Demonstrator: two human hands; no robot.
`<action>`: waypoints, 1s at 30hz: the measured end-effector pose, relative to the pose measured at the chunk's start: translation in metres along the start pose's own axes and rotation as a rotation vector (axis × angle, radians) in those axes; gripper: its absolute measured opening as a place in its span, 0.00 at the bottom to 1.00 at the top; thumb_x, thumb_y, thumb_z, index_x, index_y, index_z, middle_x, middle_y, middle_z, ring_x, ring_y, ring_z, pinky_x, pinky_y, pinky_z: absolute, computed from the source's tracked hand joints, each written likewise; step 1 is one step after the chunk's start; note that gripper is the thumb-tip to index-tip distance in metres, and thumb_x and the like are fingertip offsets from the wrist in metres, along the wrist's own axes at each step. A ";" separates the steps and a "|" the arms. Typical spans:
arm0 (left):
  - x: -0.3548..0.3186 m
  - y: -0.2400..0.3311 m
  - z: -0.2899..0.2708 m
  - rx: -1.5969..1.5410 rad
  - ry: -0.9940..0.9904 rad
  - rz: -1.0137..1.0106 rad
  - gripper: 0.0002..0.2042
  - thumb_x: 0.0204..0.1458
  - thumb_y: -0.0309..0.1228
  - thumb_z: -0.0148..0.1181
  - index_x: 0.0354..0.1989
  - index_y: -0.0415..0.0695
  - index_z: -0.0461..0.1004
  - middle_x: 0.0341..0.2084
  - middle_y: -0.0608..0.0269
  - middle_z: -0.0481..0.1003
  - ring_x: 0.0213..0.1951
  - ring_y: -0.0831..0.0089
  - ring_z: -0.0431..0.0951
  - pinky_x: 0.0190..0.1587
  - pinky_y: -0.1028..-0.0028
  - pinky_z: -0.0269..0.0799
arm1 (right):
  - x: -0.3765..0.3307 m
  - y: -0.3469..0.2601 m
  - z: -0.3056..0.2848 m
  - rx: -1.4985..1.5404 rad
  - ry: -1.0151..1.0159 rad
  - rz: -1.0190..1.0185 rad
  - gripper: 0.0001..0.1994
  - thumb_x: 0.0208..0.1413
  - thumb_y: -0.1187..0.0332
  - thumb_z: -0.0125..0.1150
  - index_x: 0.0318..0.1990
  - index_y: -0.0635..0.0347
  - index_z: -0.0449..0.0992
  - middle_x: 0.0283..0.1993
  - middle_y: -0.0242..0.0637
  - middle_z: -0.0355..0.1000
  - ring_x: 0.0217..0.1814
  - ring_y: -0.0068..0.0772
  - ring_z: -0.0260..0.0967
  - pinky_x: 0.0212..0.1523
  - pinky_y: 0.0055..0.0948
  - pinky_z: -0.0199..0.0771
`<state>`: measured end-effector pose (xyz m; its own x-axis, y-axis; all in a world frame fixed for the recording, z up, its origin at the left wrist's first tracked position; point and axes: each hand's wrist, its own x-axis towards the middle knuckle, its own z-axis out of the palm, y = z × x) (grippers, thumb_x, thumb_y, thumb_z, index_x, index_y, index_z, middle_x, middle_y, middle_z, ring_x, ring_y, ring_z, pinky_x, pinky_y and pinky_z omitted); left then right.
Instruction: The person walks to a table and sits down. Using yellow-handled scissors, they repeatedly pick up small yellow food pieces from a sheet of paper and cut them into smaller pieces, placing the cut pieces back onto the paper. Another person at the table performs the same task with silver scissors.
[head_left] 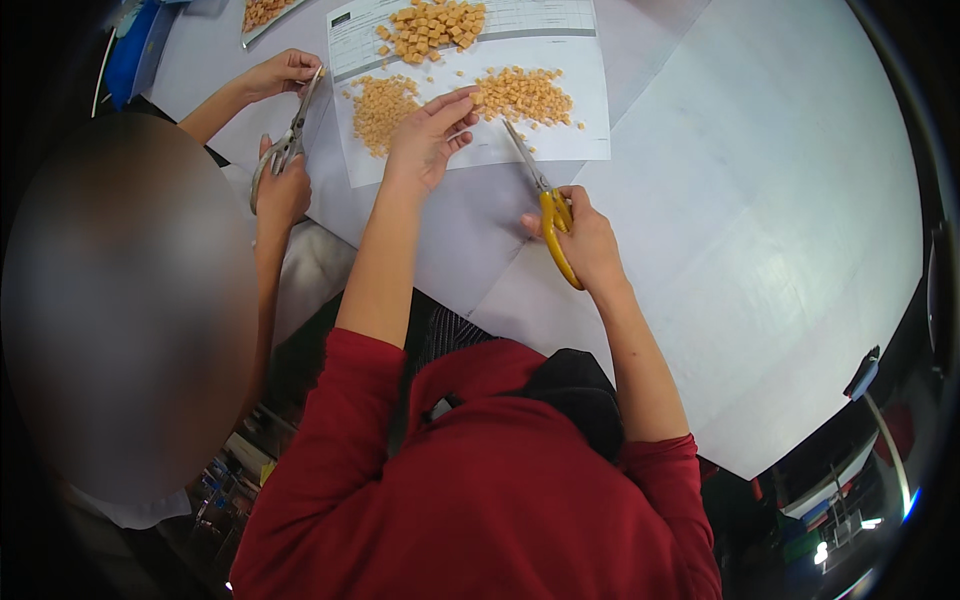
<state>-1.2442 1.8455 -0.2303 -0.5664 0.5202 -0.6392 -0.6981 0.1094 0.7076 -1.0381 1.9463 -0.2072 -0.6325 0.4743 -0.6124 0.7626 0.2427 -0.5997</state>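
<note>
Clamps the fingers of the right hand (590, 245) around yellow-handled scissors (549, 215), pointing steel blades over the sheet (592, 90). Reaches over the sheet with the left hand (422, 142), thumb and forefinger close beside small orange bits (530, 97) on its right; cannot tell whether pinching one. Sees more small bits (378, 116) on the sheet's left, bigger squarish cubes (436, 30) heaped at its top. Finds ruled lines (530, 20) and a dark block (342, 19) printed along the sheet's top; cannot read any lettering.
</note>
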 end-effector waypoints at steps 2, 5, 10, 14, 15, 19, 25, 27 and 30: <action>-0.010 -0.007 -0.005 -0.111 -0.022 -0.038 0.15 0.55 0.30 0.61 0.49 0.40 0.74 0.35 0.67 0.76 0.37 0.80 0.73 0.39 0.79 0.70 | -0.005 -0.007 -0.003 0.046 -0.001 -0.007 0.35 0.47 0.42 0.67 0.52 0.63 0.66 0.42 0.51 0.75 0.44 0.50 0.75 0.44 0.40 0.73; -0.019 -0.017 -0.008 -0.228 -0.035 -0.069 0.12 0.55 0.30 0.61 0.46 0.41 0.74 0.36 0.65 0.76 0.38 0.78 0.74 0.39 0.78 0.71 | -0.015 -0.016 -0.003 0.047 -0.004 -0.057 0.36 0.47 0.42 0.66 0.53 0.62 0.65 0.46 0.51 0.74 0.47 0.50 0.74 0.46 0.41 0.73; -0.027 -0.032 -0.004 -0.298 -0.005 -0.052 0.08 0.55 0.30 0.61 0.41 0.44 0.74 0.37 0.64 0.76 0.39 0.76 0.74 0.41 0.75 0.71 | -0.027 -0.020 0.009 -0.015 0.077 -0.109 0.36 0.47 0.43 0.67 0.54 0.62 0.64 0.48 0.49 0.72 0.47 0.50 0.74 0.45 0.41 0.74; -0.034 -0.037 0.002 -0.303 0.067 -0.013 0.10 0.54 0.28 0.61 0.42 0.43 0.70 0.36 0.64 0.76 0.38 0.74 0.75 0.40 0.74 0.72 | -0.031 -0.025 0.012 -0.064 0.078 -0.091 0.36 0.47 0.43 0.67 0.53 0.62 0.64 0.48 0.49 0.73 0.45 0.51 0.74 0.43 0.42 0.74; -0.035 -0.038 0.002 -0.306 0.074 -0.008 0.10 0.54 0.28 0.61 0.43 0.43 0.70 0.36 0.64 0.76 0.38 0.74 0.75 0.40 0.74 0.72 | -0.031 -0.026 0.013 -0.062 0.079 -0.093 0.36 0.46 0.43 0.67 0.53 0.62 0.65 0.47 0.49 0.73 0.45 0.51 0.74 0.42 0.42 0.74; -0.039 -0.039 0.007 -0.312 0.104 0.034 0.11 0.54 0.28 0.60 0.45 0.43 0.71 0.37 0.64 0.76 0.39 0.75 0.75 0.41 0.74 0.72 | -0.032 -0.023 0.015 -0.051 0.097 -0.091 0.36 0.46 0.42 0.67 0.52 0.62 0.65 0.46 0.50 0.73 0.44 0.51 0.74 0.41 0.43 0.74; -0.045 -0.038 0.009 -0.245 0.058 0.007 0.13 0.55 0.28 0.59 0.49 0.41 0.74 0.39 0.65 0.77 0.40 0.75 0.76 0.43 0.74 0.72 | -0.031 -0.022 0.014 -0.058 0.100 -0.104 0.36 0.46 0.43 0.67 0.52 0.63 0.65 0.45 0.49 0.74 0.44 0.52 0.74 0.41 0.43 0.74; -0.045 -0.040 0.008 -0.253 0.070 0.001 0.13 0.55 0.27 0.59 0.49 0.41 0.74 0.39 0.65 0.77 0.40 0.75 0.76 0.44 0.74 0.73 | -0.030 -0.022 0.013 -0.048 0.089 -0.095 0.36 0.46 0.42 0.67 0.52 0.62 0.65 0.45 0.49 0.74 0.44 0.52 0.74 0.41 0.43 0.74; -0.044 -0.040 0.008 -0.292 0.077 -0.010 0.13 0.55 0.27 0.59 0.49 0.41 0.74 0.39 0.64 0.77 0.40 0.75 0.76 0.44 0.73 0.73 | -0.032 -0.024 0.012 -0.049 0.077 -0.084 0.36 0.46 0.42 0.67 0.52 0.63 0.65 0.46 0.50 0.73 0.45 0.52 0.74 0.42 0.43 0.74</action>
<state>-1.1883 1.8251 -0.2282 -0.5828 0.4532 -0.6745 -0.7938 -0.1400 0.5918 -1.0377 1.9152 -0.1797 -0.6839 0.5136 -0.5182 0.7139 0.3245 -0.6205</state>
